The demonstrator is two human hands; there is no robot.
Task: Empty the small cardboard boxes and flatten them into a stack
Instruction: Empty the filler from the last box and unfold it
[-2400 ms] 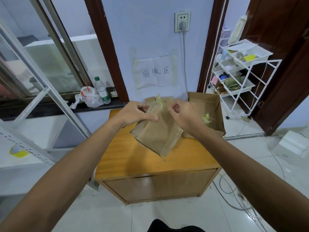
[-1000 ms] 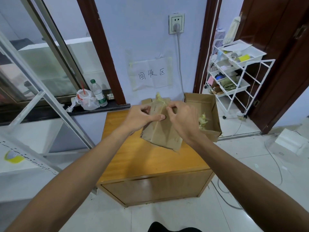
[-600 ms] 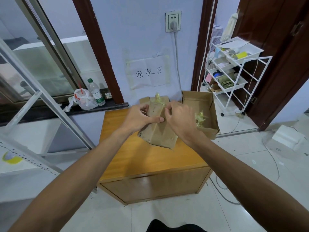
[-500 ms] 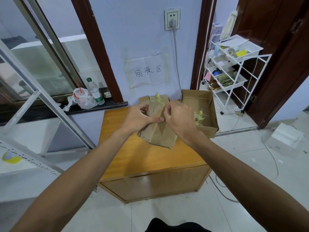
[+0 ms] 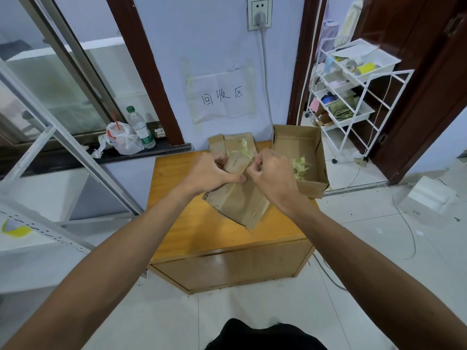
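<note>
A small brown cardboard box (image 5: 237, 200) is held tilted above the wooden cabinet top (image 5: 192, 228), its lower corner pointing toward me. My left hand (image 5: 207, 173) grips its upper left edge, thumb across the front face. My right hand (image 5: 273, 175) pinches the box's top edge beside the left thumb. Yellowish tape scraps (image 5: 243, 145) cling to the opened flaps behind my hands. A larger open cardboard box (image 5: 310, 183) stands on the cabinet's right side with crumpled yellowish tape (image 5: 300, 165) inside.
A white wire shelf rack (image 5: 353, 97) stands at the right by a dark door. A plastic bottle (image 5: 140, 127) and a white bag (image 5: 121, 140) sit on the window ledge. Cables (image 5: 406, 223) and a white device (image 5: 429, 195) lie on the tiled floor.
The small box has been turned and drawn in between my hands, which now sit closer together at its top edge. The view has shifted slightly.
</note>
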